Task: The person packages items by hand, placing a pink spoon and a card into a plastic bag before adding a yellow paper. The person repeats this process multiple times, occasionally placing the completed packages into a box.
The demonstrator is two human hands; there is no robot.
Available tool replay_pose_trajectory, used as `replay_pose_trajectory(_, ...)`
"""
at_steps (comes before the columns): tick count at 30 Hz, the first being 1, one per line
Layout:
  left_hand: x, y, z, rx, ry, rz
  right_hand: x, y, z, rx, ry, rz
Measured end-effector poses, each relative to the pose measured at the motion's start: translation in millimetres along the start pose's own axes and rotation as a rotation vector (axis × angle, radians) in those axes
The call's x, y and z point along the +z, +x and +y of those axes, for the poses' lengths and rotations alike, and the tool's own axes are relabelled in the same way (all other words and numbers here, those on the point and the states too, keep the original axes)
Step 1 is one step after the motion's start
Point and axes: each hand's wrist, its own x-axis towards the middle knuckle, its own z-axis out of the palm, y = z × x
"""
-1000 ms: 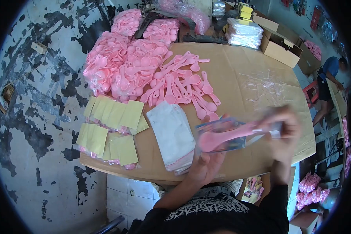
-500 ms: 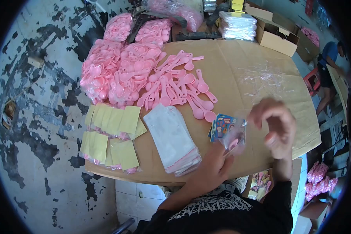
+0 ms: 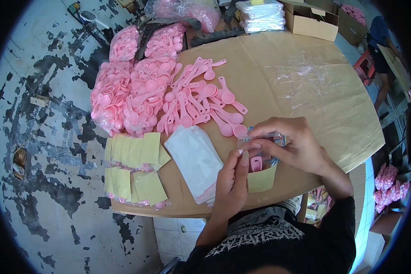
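My left hand (image 3: 232, 185) pinches one edge of a clear plastic bag (image 3: 248, 145) between thumb and fingers. From the other side my right hand (image 3: 293, 145) is closed on the bag's upper part, its fingers curled over. Inside the bag shows the handle end of a pink spoon (image 3: 256, 164), with a pale yellow card (image 3: 261, 180) below it. Behind the right fingers, mostly covered, lies a stack of blue printed cards (image 3: 278, 139). A pile of flat clear bags (image 3: 194, 160) rests just left of my left hand.
Loose pink spoons (image 3: 196, 100) and bulging bags of them (image 3: 132, 89) fill the table's back left. Packed yellow cards (image 3: 139, 153) lie front left. Clear plastic strips (image 3: 301, 80) are scattered right. A cardboard box (image 3: 310, 23) stands behind; another person (image 3: 381, 50) is far right.
My right hand has come down and left from the air to grip the bag beside my left hand. The yellow card now shows. The head view has shifted a little.
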Motion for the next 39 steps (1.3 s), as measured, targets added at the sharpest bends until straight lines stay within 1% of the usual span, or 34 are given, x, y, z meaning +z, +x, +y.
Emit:
replay_pose_trajectory(3, -3, 5, -15, 0.119, 0.180, 0.069, 3, 4, 12, -0.322, -0.386, 0.163)
replay_pose_trajectory(5, -2, 7, -16, 0.214, 0.309, 0.096, 4, 7, 12, -0.339, -0.500, 0.170)
replay_pose_trajectory(8, -2, 5, -4, 0.147, 0.392, 0.056, 5, 6, 18, -0.338, -0.595, 0.145)
replay_pose_trajectory(11, -5, 4, -6, 0.155, 0.532, 0.060, 8, 5, 24, -0.351, -0.626, 0.124)
replay_pose_trajectory(14, -8, 4, -6, 0.144, 0.573, 0.054, 12, 5, 28, -0.361, -0.644, 0.116)
replay_pose_trajectory(17, -7, 3, -4, 0.115, 0.554, 0.039, 10, 4, 28, -0.368, -0.680, 0.083)
replay_pose_trajectory(20, -5, 3, -1, 0.105, 0.651, 0.033, 9, 5, 30, -0.348, -0.689, 0.068)
replay_pose_trajectory(24, -8, 3, -2, 0.052, 0.769, -0.056, 5, 6, 35, -0.339, -0.718, -0.006)
replay_pose_trajectory(26, -7, 3, 0, -0.009, 0.808, -0.105, 1, 6, 39, -0.292, -0.708, 0.039)
replay_pose_trajectory(27, -8, 1, -5, -0.002, 0.680, -0.108, -4, 6, 40, -0.266, -0.705, 0.062)
replay_pose_trajectory(29, -13, -3, -18, 0.010, 0.427, -0.115, -24, 9, 39, -0.009, -0.395, 0.216)
replay_pose_trajectory(30, -13, -3, -18, -0.019, 0.353, -0.090, -34, 7, 35, 0.114, -0.240, 0.295)
replay_pose_trajectory(32, -10, -1, -15, -0.067, 0.197, -0.023, -49, 3, 26, 0.014, -0.352, 0.272)
replay_pose_trajectory(33, -10, 2, -15, -0.044, 0.212, -0.023, -53, 4, 25, -0.045, -0.406, 0.254)
replay_pose_trajectory(34, -11, 4, -14, -0.022, 0.231, -0.022, -48, 7, 25, -0.146, -0.451, 0.183)
replay_pose_trajectory(36, -12, 5, -14, 0.001, 0.266, -0.028, -23, 9, 24, -0.334, -0.530, 0.053)
replay_pose_trajectory(39, -11, 6, -14, 0.012, 0.301, -0.036, 4, 1, 32, -0.307, -0.584, 0.075)
